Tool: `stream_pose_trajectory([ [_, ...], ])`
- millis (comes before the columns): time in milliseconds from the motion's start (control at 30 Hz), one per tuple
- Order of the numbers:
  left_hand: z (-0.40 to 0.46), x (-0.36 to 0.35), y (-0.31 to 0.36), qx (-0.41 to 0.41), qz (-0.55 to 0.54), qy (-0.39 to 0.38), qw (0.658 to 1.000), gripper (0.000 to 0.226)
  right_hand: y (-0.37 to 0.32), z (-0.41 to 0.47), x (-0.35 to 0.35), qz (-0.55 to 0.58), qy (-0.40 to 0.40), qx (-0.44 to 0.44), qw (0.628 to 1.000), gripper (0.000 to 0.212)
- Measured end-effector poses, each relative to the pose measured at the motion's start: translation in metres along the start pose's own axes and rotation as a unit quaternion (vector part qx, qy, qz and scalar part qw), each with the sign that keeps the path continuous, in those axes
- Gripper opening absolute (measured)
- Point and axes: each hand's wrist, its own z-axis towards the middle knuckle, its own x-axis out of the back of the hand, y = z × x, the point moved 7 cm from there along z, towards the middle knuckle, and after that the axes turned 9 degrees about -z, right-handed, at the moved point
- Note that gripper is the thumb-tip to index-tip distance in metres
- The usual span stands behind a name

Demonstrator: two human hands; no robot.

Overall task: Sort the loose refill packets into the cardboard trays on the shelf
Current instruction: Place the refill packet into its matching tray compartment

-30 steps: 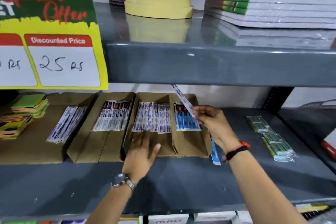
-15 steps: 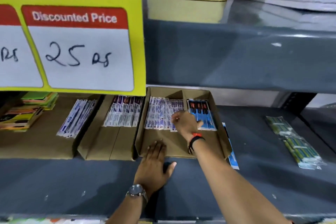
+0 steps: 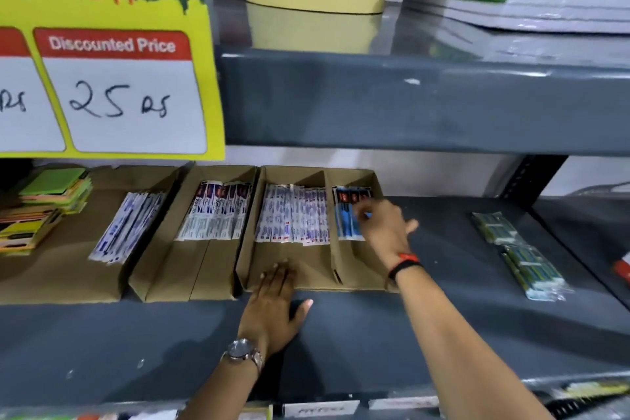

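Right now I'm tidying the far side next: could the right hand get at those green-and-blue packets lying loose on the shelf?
Probably yes. The right hand is at the blue packets in the tray, and only bare shelf lies between it and the green-and-blue packets.

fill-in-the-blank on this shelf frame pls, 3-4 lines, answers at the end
1. The right hand reaches into the divided tray's ____ compartment.
2. The packets in that compartment are mostly ____ in colour.
3. The left hand lies flat at the tray's ____ edge.
4. The handwritten price on the yellow sign reads ____ Rs.

Answers: right; blue; front; 25
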Motion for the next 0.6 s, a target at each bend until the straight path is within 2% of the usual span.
stream_pose_trajectory([
  [100,0.002,0.001,0.01,0.006,0.01,-0.009,1.0,0.077,0.068,-0.01,0.03,-0.044,0.026,-0.102,0.993,0.024],
  [200,0.004,0.002,0.026,-0.004,0.015,-0.004,1.0,0.083,0.122,-0.025,0.015,-0.042,-0.078,-0.186,0.978,0.021],
  [267,0.008,-0.005,0.034,-0.008,0.026,-0.021,0.999,0.085,0.137,-0.037,-0.006,-0.049,-0.159,-0.193,0.967,0.033],
  [300,0.009,-0.009,0.036,-0.011,0.031,-0.029,0.999,0.086,0.138,-0.039,-0.014,-0.052,-0.173,-0.183,0.966,0.039],
  [367,0.01,-0.015,0.038,-0.018,0.031,-0.034,0.999,0.086,0.136,-0.04,-0.024,-0.052,-0.166,-0.169,0.97,0.039],
  [467,0.011,-0.019,0.035,-0.025,0.025,-0.025,0.999,0.089,0.137,-0.04,-0.024,-0.028,-0.151,-0.2,0.968,0.027],
  [600,0.011,-0.017,0.04,-0.061,-0.003,-0.021,0.998,0.114,0.145,-0.032,0.004,0.01,-0.079,-0.186,0.979,0.022],
])
